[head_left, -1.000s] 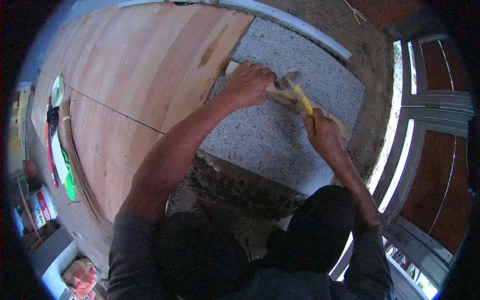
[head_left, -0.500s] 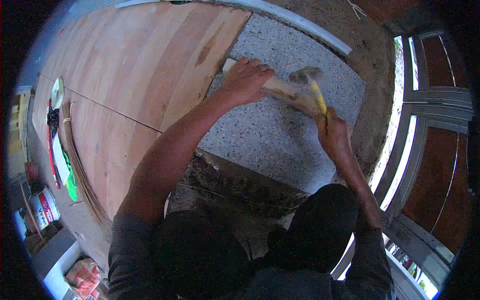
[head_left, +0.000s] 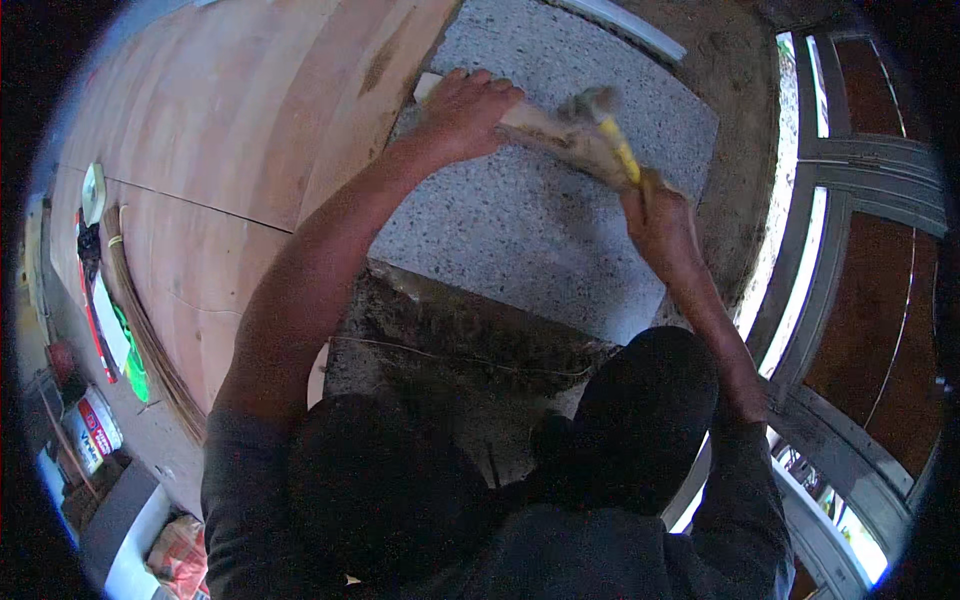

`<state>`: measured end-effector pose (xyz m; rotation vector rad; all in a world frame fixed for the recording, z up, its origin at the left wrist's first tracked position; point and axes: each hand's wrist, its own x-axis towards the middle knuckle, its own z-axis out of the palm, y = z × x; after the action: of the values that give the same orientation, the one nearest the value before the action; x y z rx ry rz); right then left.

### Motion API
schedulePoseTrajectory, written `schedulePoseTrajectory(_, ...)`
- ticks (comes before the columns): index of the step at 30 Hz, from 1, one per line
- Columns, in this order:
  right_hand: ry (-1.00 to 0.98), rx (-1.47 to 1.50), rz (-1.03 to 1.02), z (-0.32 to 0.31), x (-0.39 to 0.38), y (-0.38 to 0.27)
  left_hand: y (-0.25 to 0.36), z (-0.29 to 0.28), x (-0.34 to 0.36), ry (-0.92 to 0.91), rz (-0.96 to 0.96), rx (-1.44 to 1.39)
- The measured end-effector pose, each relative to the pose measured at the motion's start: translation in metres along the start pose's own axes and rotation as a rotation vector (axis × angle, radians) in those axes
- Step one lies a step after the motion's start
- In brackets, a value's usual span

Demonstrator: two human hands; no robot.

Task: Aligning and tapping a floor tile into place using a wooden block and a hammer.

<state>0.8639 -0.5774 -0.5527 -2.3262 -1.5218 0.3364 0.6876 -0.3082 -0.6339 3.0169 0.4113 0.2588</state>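
A large grey speckled tile point(head_left: 500, 230) lies in front of me, with a length of wood point(head_left: 550, 135) resting across its far part. My left hand point(head_left: 468, 112) is closed over the wood near its left end, pressing it on the tile. In my right hand point(head_left: 660, 222) is a hammer point(head_left: 620, 150) with a yellow handle. Its head, smeared by motion, is at the wood's far edge, right of my left hand; whether it touches the wood I cannot tell. The wood's right end lies close to my right hand.
Brown wood-look boards point(head_left: 200, 200) cover the left side. On them lie a stick broom point(head_left: 140, 300) and a tape roll point(head_left: 94, 193). A white bucket point(head_left: 92, 428) stands at far left. Rough dark ground point(head_left: 480, 330) borders the tile's near edge; a panelled door point(head_left: 860, 300) stands at right.
The whole view has shifted, so the tile and both hands sit higher and slightly left. My left hand stays on the wood and my right hand keeps the hammer, whose head is blurred in both frames.
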Motion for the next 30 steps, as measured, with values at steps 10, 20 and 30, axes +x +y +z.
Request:
schedulePoseTrajectory(10, -0.077, -0.035, 0.095, 0.005, -0.013, 0.011, 0.003, -0.006, 0.0, 0.034, 0.027, -0.003)
schedulePoseTrajectory(20, -0.041, -0.007, 0.01, 0.01, -0.016, 0.01, 0.002, -0.006, 0.001, -0.089, -0.008, -0.023)
schedulePoseTrajectory(30, -0.144, -0.085, 0.09, 0.008, -0.013, 0.014, 0.058, -0.027, -0.104, 0.21, -0.225, -0.085)
